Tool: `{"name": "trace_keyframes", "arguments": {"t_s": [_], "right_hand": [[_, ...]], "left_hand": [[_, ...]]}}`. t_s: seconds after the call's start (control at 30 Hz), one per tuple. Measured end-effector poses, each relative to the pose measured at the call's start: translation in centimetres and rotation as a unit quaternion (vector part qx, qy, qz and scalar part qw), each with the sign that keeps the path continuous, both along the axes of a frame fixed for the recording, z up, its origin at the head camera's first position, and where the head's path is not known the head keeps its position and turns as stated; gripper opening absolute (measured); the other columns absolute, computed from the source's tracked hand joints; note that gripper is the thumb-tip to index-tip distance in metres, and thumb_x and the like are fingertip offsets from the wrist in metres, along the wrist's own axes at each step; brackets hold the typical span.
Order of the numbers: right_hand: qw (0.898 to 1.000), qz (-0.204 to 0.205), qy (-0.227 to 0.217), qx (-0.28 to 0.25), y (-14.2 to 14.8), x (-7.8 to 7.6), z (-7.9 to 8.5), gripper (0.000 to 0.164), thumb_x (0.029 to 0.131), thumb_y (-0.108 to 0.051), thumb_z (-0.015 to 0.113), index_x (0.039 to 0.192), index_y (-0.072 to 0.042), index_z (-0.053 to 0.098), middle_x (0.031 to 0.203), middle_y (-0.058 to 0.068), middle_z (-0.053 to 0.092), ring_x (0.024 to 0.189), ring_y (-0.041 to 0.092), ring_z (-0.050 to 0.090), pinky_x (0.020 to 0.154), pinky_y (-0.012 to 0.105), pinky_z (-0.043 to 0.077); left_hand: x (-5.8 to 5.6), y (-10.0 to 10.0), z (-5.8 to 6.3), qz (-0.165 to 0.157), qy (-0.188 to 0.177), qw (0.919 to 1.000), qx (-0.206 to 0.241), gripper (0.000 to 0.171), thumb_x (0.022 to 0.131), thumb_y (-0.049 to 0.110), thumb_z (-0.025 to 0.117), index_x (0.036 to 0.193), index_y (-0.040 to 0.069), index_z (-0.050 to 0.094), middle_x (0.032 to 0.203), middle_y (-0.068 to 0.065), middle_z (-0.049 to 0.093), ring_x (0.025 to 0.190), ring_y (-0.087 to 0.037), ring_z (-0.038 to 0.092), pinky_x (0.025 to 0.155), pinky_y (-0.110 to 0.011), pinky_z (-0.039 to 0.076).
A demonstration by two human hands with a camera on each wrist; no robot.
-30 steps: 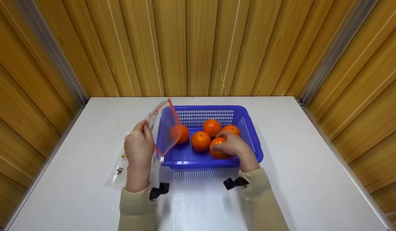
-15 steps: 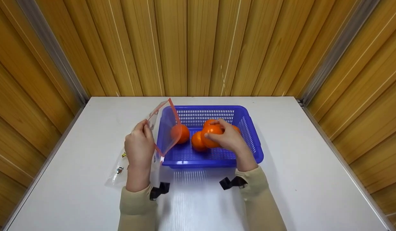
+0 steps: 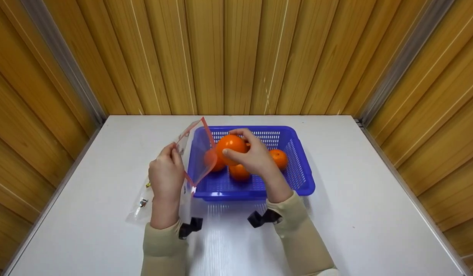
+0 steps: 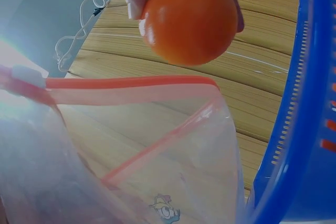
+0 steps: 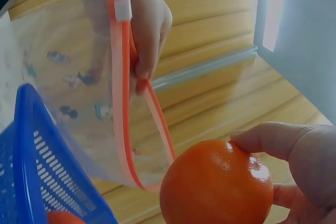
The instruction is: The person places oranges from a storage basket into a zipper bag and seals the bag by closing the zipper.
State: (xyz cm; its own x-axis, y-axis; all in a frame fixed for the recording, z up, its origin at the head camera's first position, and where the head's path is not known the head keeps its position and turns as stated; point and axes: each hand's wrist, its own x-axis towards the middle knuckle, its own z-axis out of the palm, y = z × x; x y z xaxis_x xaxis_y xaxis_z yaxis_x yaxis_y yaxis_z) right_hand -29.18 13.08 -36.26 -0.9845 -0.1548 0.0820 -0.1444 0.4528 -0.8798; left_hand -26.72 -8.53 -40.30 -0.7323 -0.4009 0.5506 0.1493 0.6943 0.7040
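My left hand (image 3: pixel 166 176) pinches the red-edged rim of a clear zip bag (image 5: pixel 79 72), whose mouth gapes toward the basket. Small cartoon prints and a white slider (image 5: pixel 123 10) show on the bag in the right wrist view. An orange (image 3: pixel 231 147) is gripped between the thumb and fingers of my right hand (image 3: pixel 255 155), above the blue basket (image 3: pixel 252 196) and just right of the bag's mouth. In the left wrist view this held orange (image 4: pixel 190 19) appears beyond the red rim, apart from it. Other oranges lie in the basket, one (image 3: pixel 278 159) on the right, another (image 3: pixel 239 173) below the held one.
The basket stands on a white table (image 3: pixel 374 191), its left side partly behind the bag. Wood-patterned panels (image 3: pixel 236 57) enclose the table at the back and both sides. A black wrist mount (image 3: pixel 190 228) sticks out from the left sleeve, another (image 3: pixel 264 218) from the right.
My right hand has lifted an orange from the basket's right front and carried it leftward, close to the bag's mouth. The left hand and bag stay in place.
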Motion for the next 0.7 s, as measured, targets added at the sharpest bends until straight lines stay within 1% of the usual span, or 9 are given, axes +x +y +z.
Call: {"name": "trace_keyframes", "arguments": {"t_s": [0.17,0.23,0.37,0.5,0.6,0.63,0.7], "right_hand": [[0.999,0.037,0.024,0.025,-2.3,0.3,0.5,0.054,0.088,-0.033,0.080,0.137,-0.026,0.059,0.137,0.008,0.062,0.119,0.029,0.063,0.106,0.051,0.054],[0.997,0.058,0.038,0.032,-3.2,0.4,0.6,0.055,0.089,-0.032,0.080,0.138,-0.024,0.058,0.140,0.007,0.062,0.120,0.029,0.063,0.106,0.051,0.053],[0.992,0.084,0.074,0.063,-5.0,0.6,0.6,0.054,0.090,-0.031,0.079,0.139,-0.022,0.058,0.140,0.007,0.062,0.118,0.028,0.064,0.104,0.047,0.056],[0.985,0.100,0.104,0.095,-6.3,0.5,0.3,0.054,0.089,-0.032,0.079,0.138,-0.020,0.058,0.136,0.011,0.062,0.114,0.028,0.065,0.099,0.044,0.059],[0.978,0.124,0.127,0.113,-7.0,0.3,-0.1,0.055,0.089,-0.028,0.079,0.138,-0.017,0.059,0.137,0.013,0.060,0.116,0.030,0.065,0.101,0.044,0.059],[0.973,0.134,0.137,0.125,-7.1,0.3,-0.3,0.055,0.089,-0.027,0.080,0.139,-0.017,0.059,0.137,0.013,0.059,0.117,0.030,0.065,0.103,0.044,0.059],[0.961,0.160,0.161,0.156,-7.3,0.1,-0.7,0.055,0.090,-0.025,0.079,0.140,-0.017,0.059,0.141,0.012,0.057,0.121,0.030,0.064,0.105,0.044,0.058]], "left_hand": [[0.1,-0.1,0.2,-0.008,-0.013,0.9999,0.003,0.027,0.102,0.007,0.056,0.115,-0.009,0.074,0.104,-0.025,0.077,0.085,-0.045,0.076,0.072,-0.059,0.062],[0.1,-0.1,0.3,-0.011,-0.021,0.9997,0.005,0.027,0.102,0.008,0.057,0.116,-0.009,0.073,0.104,-0.026,0.077,0.085,-0.045,0.076,0.073,-0.058,0.063],[0.2,-0.1,0.4,-0.013,-0.027,0.9995,0.006,0.028,0.103,0.009,0.056,0.116,-0.009,0.073,0.103,-0.026,0.077,0.083,-0.044,0.076,0.072,-0.057,0.063],[0.2,-0.1,0.4,-0.015,-0.023,0.9996,0.006,0.028,0.103,0.009,0.056,0.115,-0.009,0.074,0.101,-0.026,0.077,0.080,-0.045,0.076,0.070,-0.058,0.062],[0.1,-0.2,0.4,-0.017,-0.024,0.9995,0.009,0.027,0.102,0.008,0.057,0.115,-0.009,0.074,0.101,-0.026,0.077,0.081,-0.045,0.076,0.071,-0.058,0.063],[0.1,-0.2,0.4,-0.018,-0.026,0.9995,0.010,0.027,0.102,0.008,0.057,0.115,-0.009,0.074,0.102,-0.027,0.077,0.082,-0.045,0.076,0.072,-0.057,0.063],[0.1,-0.2,0.5,-0.019,-0.029,0.9993,0.012,0.027,0.102,0.008,0.057,0.115,-0.009,0.074,0.104,-0.027,0.077,0.085,-0.046,0.076,0.074,-0.058,0.063]]}}
